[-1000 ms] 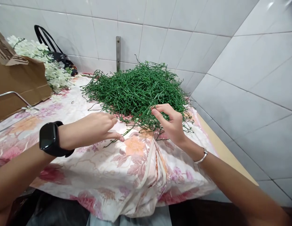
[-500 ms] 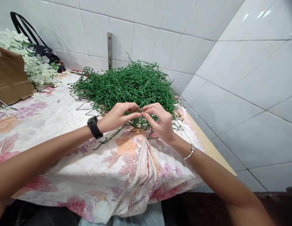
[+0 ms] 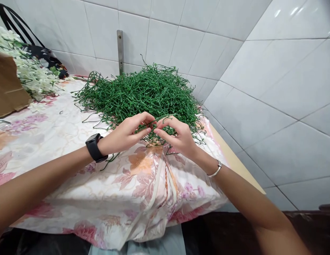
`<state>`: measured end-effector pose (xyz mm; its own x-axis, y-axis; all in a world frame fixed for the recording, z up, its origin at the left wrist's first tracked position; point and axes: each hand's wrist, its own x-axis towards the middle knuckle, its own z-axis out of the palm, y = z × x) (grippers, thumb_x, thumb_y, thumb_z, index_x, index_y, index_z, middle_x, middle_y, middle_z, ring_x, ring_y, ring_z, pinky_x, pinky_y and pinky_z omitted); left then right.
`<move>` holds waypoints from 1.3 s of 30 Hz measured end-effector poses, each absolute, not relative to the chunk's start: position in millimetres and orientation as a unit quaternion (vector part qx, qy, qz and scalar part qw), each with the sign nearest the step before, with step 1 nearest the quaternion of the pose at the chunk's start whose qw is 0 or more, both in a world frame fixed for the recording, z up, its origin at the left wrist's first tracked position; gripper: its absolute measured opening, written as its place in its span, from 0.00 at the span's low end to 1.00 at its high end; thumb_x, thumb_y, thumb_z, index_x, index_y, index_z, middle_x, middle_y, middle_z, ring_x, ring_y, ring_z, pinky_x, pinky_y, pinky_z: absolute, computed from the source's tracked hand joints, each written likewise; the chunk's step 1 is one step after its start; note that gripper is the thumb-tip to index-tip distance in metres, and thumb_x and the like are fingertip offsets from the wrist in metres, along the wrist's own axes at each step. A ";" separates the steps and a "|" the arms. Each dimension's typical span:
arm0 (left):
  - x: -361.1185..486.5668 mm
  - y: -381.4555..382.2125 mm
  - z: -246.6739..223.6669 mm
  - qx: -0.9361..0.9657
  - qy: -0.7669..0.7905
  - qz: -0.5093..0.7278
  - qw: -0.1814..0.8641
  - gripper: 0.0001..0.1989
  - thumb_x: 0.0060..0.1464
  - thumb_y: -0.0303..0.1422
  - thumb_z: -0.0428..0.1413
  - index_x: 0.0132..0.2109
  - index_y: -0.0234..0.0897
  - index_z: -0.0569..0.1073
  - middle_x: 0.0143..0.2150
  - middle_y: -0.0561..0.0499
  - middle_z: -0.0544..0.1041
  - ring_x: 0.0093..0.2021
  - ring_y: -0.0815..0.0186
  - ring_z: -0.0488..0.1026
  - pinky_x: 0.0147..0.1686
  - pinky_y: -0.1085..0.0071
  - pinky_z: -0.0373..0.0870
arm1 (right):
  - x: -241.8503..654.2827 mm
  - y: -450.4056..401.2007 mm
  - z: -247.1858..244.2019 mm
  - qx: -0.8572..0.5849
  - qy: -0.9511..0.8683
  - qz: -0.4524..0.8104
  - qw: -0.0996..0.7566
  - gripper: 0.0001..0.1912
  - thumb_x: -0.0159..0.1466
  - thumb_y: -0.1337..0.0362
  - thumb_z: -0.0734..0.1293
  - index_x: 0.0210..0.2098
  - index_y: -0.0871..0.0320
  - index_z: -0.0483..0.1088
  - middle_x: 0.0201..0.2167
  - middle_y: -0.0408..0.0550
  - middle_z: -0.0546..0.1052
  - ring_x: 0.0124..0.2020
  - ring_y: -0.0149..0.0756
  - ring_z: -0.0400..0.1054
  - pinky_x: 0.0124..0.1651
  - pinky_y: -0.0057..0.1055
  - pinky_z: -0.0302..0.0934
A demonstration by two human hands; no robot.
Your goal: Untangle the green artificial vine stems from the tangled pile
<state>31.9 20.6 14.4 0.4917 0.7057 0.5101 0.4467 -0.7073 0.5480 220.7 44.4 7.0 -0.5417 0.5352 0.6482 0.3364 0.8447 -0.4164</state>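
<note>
A large heap of thin green artificial stems (image 3: 143, 88) lies tangled on the table in front of me. My left hand (image 3: 127, 131), with a black watch (image 3: 95, 147) at the wrist, is closed in a loose pinch on a green stem at the near edge of the heap. Close beside it, my right hand (image 3: 177, 134) pinches a green stem (image 3: 166, 118) that runs over its index finger. Both sets of fingertips nearly meet. Below the left wrist, the end of a knobbly green stem (image 3: 110, 162) sticks out.
A floral cloth (image 3: 61, 131) covers the table, bunched at the front edge. White artificial flowers (image 3: 34, 78), a brown cardboard piece (image 3: 7, 85) and a dark bag (image 3: 48, 58) are at the left. Tiled walls (image 3: 260, 106) rise behind and right; a metal bracket (image 3: 120, 51) is fixed there.
My fingertips have drawn slightly apart, and my left hand has shifted left. A stem now shows across my right index finger. The whole view has shifted a little.
</note>
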 end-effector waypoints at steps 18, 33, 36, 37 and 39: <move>35.7 21.4 6.2 0.822 0.336 0.416 0.198 0.05 0.57 0.30 0.46 0.38 0.33 0.64 0.31 0.54 0.67 0.31 0.74 0.63 0.31 0.78 0.59 | 216.9 38.5 3.4 -0.252 -0.891 -0.007 0.376 0.03 0.61 0.69 0.59 0.34 0.60 0.64 0.32 0.47 0.71 0.35 0.30 0.64 0.38 0.29 0.62; 32.0 23.5 10.0 0.831 0.371 0.295 0.291 0.08 0.56 0.33 0.45 0.30 0.34 0.61 0.23 0.56 0.63 0.25 0.74 0.61 0.26 0.78 0.56 | 215.3 41.4 -10.3 -0.242 -0.917 -0.021 0.316 0.13 0.58 0.79 0.51 0.36 0.61 0.61 0.33 0.50 0.69 0.38 0.34 0.61 0.40 0.31 0.61; 31.1 23.9 11.0 0.830 0.369 0.292 0.300 0.09 0.56 0.33 0.46 0.29 0.34 0.60 0.23 0.57 0.63 0.24 0.74 0.60 0.26 0.78 0.56 | 213.9 41.2 -9.9 -0.232 -0.920 -0.010 0.316 0.11 0.58 0.78 0.51 0.36 0.61 0.59 0.33 0.51 0.67 0.38 0.34 0.61 0.39 0.31 0.60; 30.9 24.1 11.2 0.829 0.371 0.292 0.299 0.08 0.56 0.33 0.46 0.29 0.34 0.61 0.23 0.56 0.63 0.24 0.74 0.61 0.26 0.78 0.56 | 213.5 40.9 -9.4 -0.232 -0.920 0.000 0.316 0.10 0.59 0.77 0.51 0.36 0.61 0.59 0.32 0.50 0.67 0.36 0.33 0.61 0.38 0.31 0.60; 30.6 24.5 11.5 0.827 0.377 0.289 0.301 0.08 0.55 0.33 0.46 0.31 0.33 0.62 0.23 0.56 0.64 0.25 0.73 0.61 0.26 0.78 0.57 | 213.1 40.0 -8.1 -0.239 -0.920 0.019 0.310 0.08 0.61 0.74 0.52 0.35 0.61 0.58 0.31 0.49 0.66 0.34 0.32 0.61 0.36 0.30 0.59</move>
